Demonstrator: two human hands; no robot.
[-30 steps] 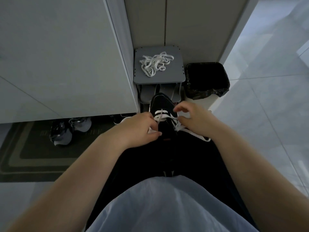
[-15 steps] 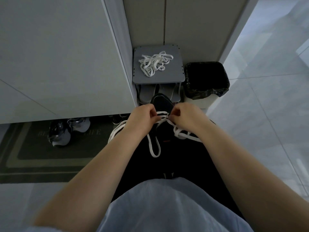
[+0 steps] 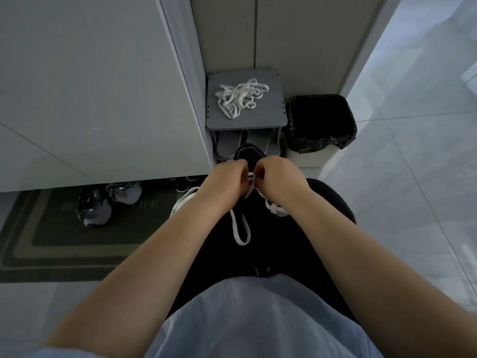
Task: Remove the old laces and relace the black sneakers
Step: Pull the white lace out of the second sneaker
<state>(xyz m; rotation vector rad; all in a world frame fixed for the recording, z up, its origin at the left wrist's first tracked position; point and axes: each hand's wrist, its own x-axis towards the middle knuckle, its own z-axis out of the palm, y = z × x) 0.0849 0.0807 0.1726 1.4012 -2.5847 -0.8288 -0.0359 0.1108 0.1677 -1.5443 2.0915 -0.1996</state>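
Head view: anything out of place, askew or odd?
Nothing damaged or spilled. A tangled heap of laces lies loose on the grey rack; a slack loop of the white lace pinched by left hand and right hand dangles below the black sneaker.

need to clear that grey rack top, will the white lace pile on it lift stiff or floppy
The lace pile lies in loose, flat tangled loops, so probably floppy and light. Loops stick out at its edges, so strands would likely dangle.
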